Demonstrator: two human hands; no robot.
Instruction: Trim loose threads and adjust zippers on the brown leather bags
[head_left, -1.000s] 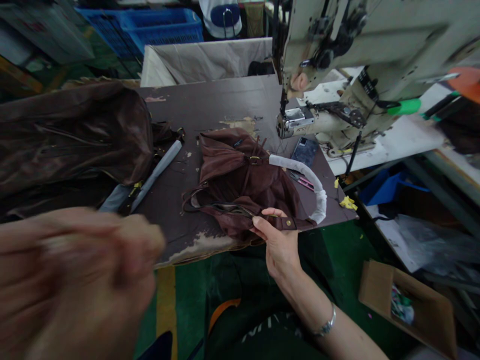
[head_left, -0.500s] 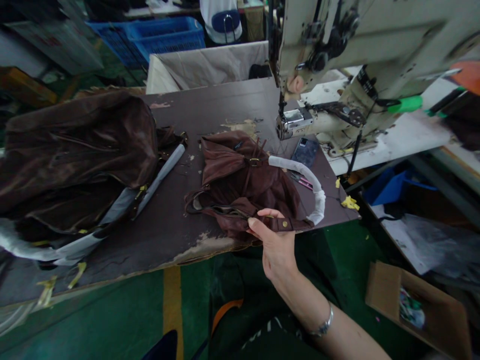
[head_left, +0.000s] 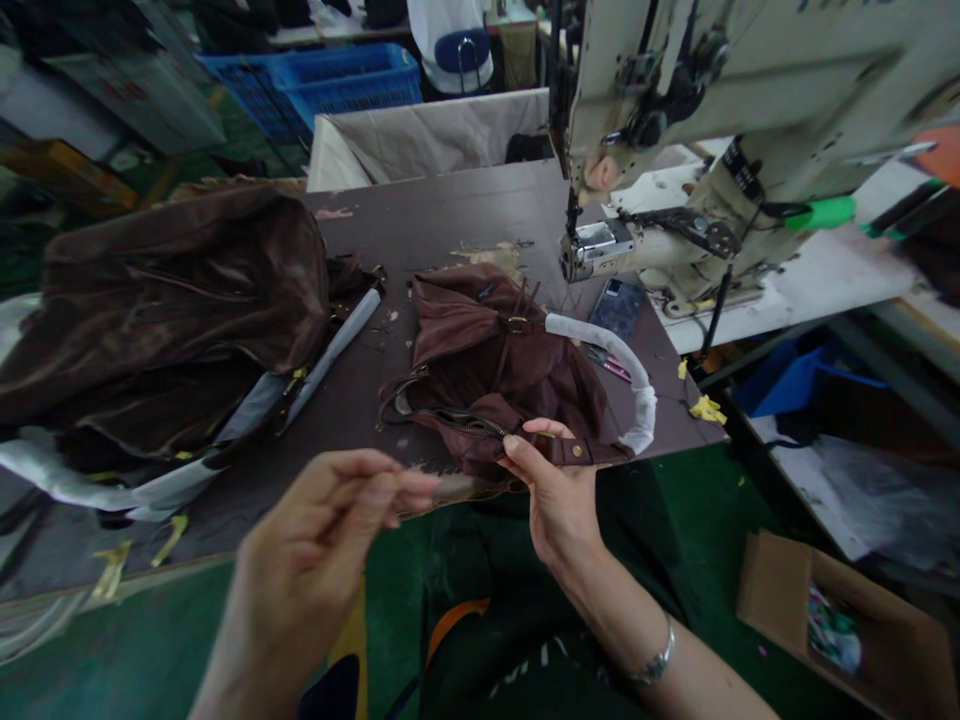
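Observation:
A brown leather handbag [head_left: 555, 375] lies on the worn table, its zipper [head_left: 480, 426] partly open along the near edge. White wrapping covers its curved handle [head_left: 637, 385]. My right hand [head_left: 559, 490] pinches the bag's edge beside the zipper end, near a brass stud. Over the table's front edge, left of the bag, hovers my left hand [head_left: 322, 540], slightly blurred. Its thumb and fingers are pressed together, apart from the bag; whatever they may hold is too small to make out.
A larger brown bag [head_left: 187, 290] with wrapped handles fills the table's left. Behind the handbag stands a sewing machine [head_left: 600, 240]. A phone [head_left: 616, 308] and pink-handled snips [head_left: 611, 365] lie by the handle. A cardboard box [head_left: 862, 620] sits at lower right.
My left hand has come into view from below, its fingers pinched together. My right hand keeps its hold on the handbag. The whole view has shifted slightly.

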